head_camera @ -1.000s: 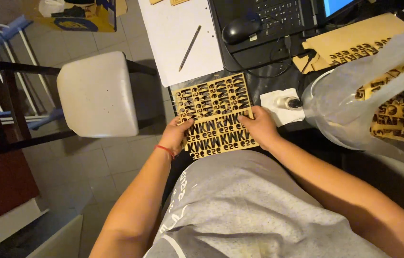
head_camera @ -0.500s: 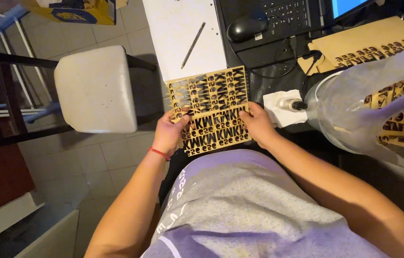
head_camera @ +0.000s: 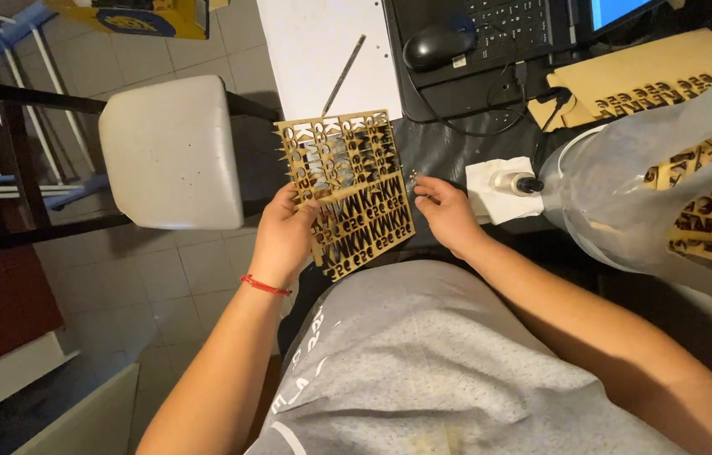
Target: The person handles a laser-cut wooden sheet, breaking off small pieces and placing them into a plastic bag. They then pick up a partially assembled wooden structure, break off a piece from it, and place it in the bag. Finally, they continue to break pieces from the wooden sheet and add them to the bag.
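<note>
A thin wooden sheet (head_camera: 354,187) with laser-cut letters stands tilted over my lap; its upper half is mostly punched out, its lower half still filled with letter shapes. My left hand (head_camera: 284,236), with a red string on the wrist, grips the sheet's left edge. My right hand (head_camera: 447,216) sits just right of the sheet, its fingertips pinched together on a tiny piece beside the sheet's edge.
A clear plastic bag (head_camera: 668,194) of cut wooden letters lies at right. A small bottle on a white tissue (head_camera: 503,187), more cut sheets (head_camera: 642,80), a mouse (head_camera: 440,44), keyboard, white paper with a pen (head_camera: 343,63) are on the desk. A white stool (head_camera: 166,152) stands left.
The sheet has lifted and tilted, held now by my left hand alone. My right hand came off its right edge and moved right with fingertips pinched.
</note>
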